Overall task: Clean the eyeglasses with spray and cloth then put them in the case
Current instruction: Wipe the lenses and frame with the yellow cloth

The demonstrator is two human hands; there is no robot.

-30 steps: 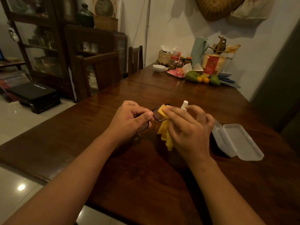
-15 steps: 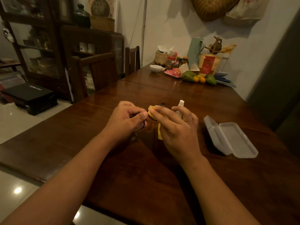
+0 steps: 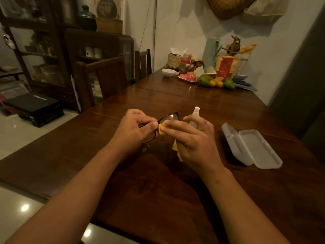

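Observation:
Black-framed eyeglasses (image 3: 169,118) are held above the wooden table (image 3: 149,191), with my left hand (image 3: 135,129) pinching the frame near its bridge. My right hand (image 3: 193,140) pinches a yellow cloth (image 3: 161,129) against the lens close to my left thumb; the cloth's tail hangs below my palm. A small white spray bottle (image 3: 194,114) stands on the table just behind my right hand, partly hidden by its fingers. The white glasses case (image 3: 253,147) lies open on the table to the right.
At the table's far end sit a white bowl (image 3: 168,73), jars, a woven basket (image 3: 175,60), a pink plate and fruit (image 3: 212,81). Wooden chairs (image 3: 103,80) stand along the left edge, with a glass cabinet behind them. A black box (image 3: 33,106) lies on the floor.
My right hand slid the cloth leftward along the lens toward my left thumb, uncovering the right lens. More of the spray bottle shows behind my right hand.

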